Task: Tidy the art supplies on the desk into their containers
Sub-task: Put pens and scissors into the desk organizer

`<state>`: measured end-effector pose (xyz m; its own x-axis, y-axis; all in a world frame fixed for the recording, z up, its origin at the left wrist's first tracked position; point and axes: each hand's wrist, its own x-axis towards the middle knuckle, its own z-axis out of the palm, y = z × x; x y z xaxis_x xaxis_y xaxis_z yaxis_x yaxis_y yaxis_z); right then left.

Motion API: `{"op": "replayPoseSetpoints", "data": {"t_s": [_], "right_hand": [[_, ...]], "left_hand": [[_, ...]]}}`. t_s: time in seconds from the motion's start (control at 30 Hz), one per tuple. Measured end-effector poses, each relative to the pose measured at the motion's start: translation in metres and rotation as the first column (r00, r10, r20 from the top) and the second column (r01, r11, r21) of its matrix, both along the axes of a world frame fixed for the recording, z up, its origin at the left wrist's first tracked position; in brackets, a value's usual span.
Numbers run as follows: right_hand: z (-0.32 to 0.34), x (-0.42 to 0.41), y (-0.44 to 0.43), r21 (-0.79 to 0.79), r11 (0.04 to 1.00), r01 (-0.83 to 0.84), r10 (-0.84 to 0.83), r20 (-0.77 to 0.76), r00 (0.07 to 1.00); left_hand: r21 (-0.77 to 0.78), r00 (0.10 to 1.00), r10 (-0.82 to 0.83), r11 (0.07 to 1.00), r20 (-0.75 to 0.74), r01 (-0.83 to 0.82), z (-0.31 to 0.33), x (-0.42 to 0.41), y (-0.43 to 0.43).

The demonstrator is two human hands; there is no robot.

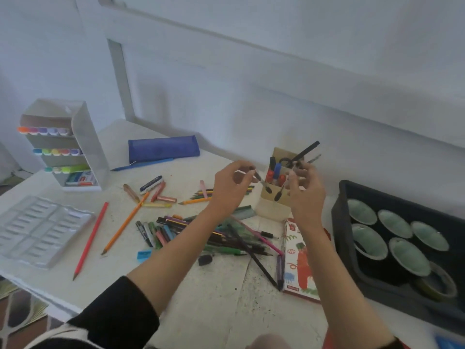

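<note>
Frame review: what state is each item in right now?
left hand: pinching a dark-tipped tool
right hand: gripping several pens
cardboard holder: upright, partly filled
pencil case: lying flat, looks closed
marker rack: upright, partly filled
pencil pile: loose on desk

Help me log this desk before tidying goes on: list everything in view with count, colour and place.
marker rack: one, white, far left, holds coloured markers
pencil case: one, blue, at the back
blue pen: one, before the case
plastic tray: one, clear, near left
red pencil: one, beside the tray
orange pencil: one, right of the red
crayons: several, mixed, back centre
pen pile: many, mixed, centre
sharpener: one, blue, left of the pile
cardboard holder: one, tan, beyond the pile
book: one, white and red, right of the pile
bin: one, dark, far right
pots: five, pale green, in the bin
tape roll: one, yellowish, in the bin
left hand: pinches a thin tool
right hand: grips black pens
</note>
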<state>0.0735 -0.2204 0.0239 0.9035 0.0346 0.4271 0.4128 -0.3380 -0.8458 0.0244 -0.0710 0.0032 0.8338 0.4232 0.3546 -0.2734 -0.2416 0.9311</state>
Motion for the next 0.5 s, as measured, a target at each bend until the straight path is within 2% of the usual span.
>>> {"op": "replayPoseSetpoints", "data": {"t_s": [0.07,0.27,0.4,0.5], "right_hand": [[0.001,0.001,0.000,0.028,1.000,-0.008,0.007,0.026,1.000],[-0.014,0.007,-0.001,-0.119,0.986,-0.113,0.108,-0.040,0.993],[-0.018,0.001,0.000,-0.120,0.972,-0.203,0.189,-0.116,0.975],[-0.021,-0.010,-0.002,-0.196,0.950,-0.244,0.220,-0.136,0.966]], "left_hand": [[0.051,0.999,0.004,0.999,-0.035,-0.002,-0.003,0.007,-0.005],[0.164,0.967,0.004,0.986,-0.253,0.039,-0.015,0.016,-0.005],[0.165,0.951,0.013,0.985,-0.309,0.040,-0.014,0.002,0.005],[0.228,0.965,0.024,0.973,-0.261,0.038,-0.025,-0.017,0.027]]}}
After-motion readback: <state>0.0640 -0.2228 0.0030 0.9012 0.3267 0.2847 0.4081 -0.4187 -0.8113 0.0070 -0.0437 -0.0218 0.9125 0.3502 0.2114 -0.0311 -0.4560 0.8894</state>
